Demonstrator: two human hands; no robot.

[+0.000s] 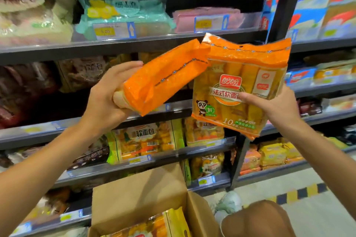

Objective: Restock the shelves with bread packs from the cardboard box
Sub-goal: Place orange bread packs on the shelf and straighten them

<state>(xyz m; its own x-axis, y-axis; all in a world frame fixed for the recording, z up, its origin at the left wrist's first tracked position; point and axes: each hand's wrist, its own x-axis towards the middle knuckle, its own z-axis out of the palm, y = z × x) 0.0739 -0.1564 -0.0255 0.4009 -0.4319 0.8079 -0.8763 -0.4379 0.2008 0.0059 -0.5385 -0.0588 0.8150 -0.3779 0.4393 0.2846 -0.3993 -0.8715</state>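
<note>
Box [146, 196]: cardboard, open, at the bottom of view below both arms; rear flap raised. Contents: yellow packs [159, 226], partly cut off by the frame edge; count cannot be told.

Left hand [107, 100]: raised in front of the shelves, fingers curled round one end of an orange pack [163, 77]. This pack is tilted, its far end up and to the right, sealed edge toward the camera.

Right hand [277, 106]: thumb on the front, fingers behind, gripping the lower right part of a second orange pack [240, 90]. Printed front faces the camera; panda mark at lower left. The two packs touch near their top corners.

Shelves [134, 44]: several tiers behind the packs, holding bagged bread. Top tier: green bags [123, 9], pink bags [206, 17]. Lower tiers: yellow bags [146, 140]. Price labels [113, 31] along the front rails.
</note>
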